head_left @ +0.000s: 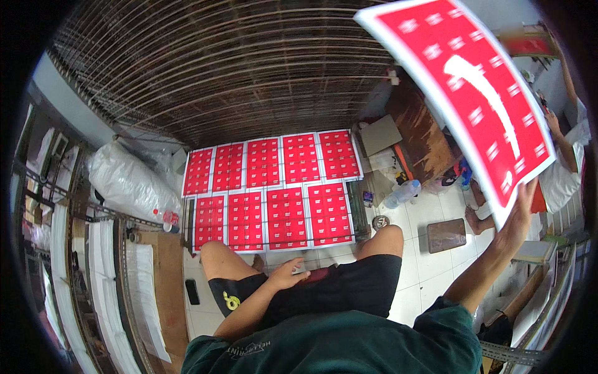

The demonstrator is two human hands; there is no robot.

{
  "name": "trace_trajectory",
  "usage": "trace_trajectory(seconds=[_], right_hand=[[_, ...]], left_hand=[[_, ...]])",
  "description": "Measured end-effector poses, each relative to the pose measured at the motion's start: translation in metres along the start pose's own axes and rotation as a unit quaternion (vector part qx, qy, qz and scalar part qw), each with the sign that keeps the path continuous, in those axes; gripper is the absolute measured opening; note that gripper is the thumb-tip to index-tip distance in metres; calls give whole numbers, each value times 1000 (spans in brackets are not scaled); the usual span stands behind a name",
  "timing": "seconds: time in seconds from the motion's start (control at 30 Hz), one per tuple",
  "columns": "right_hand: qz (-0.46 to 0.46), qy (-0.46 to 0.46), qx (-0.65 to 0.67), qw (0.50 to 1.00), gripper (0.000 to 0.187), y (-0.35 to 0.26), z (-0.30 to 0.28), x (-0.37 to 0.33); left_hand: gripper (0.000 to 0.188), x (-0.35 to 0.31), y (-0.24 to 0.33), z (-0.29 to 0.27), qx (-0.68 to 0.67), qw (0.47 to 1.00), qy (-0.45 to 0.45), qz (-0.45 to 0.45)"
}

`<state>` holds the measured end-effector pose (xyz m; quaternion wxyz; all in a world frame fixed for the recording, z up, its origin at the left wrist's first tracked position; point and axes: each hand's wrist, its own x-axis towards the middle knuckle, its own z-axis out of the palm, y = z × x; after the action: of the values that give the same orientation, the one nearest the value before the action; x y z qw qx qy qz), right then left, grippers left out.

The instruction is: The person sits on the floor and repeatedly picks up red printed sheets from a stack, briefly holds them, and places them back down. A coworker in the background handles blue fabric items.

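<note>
My right hand (522,202), raised at the right, grips a large sheet (474,109) by its lower edge. The sheet is red with a white border, small repeated white marks and a long white shape, and it bows as it hangs in the air. Low over my lap, my left hand (288,274) has its fingers loosely apart and no held thing shows in it. Ahead of my knees, similar red printed sheets (285,215) lie in two rows on a wire rack shelf (356,215).
Raised wire shelves (218,68) fill the far side. Plastic-wrapped bundles (128,177) and a phone (192,292) are at left. On the tiled floor at right sit a plastic bottle (402,194) and a brown block (446,236). Another person's hand (553,123) is at far right.
</note>
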<state>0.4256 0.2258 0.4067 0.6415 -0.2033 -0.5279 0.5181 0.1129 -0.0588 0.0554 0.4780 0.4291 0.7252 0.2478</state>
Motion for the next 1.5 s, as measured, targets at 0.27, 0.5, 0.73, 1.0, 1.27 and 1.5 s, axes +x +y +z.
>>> trace_trajectory(seconds=[0.27,0.5,0.73,1.0,1.27,1.5], right_hand=[[317,9,112,942,63,90,36,-94],[386,104,123,908,66,281,1,-88],[328,227,145,906,65,489,23,-62],[353,298,100,881,65,613,39,-44],[383,299,70,871,67,664,34,-49],[391,278,56,875,68,675,38,-59]], left_hand=[[68,-22,9,-33,144,989,-11,-22],[62,-4,58,-161,219,944,246,27],[58,-65,9,-191,332,887,318,-39],[53,-61,-15,-160,222,900,369,-65],[49,-47,-14,-174,212,907,350,-98],[49,-42,-21,-178,206,910,344,-105]])
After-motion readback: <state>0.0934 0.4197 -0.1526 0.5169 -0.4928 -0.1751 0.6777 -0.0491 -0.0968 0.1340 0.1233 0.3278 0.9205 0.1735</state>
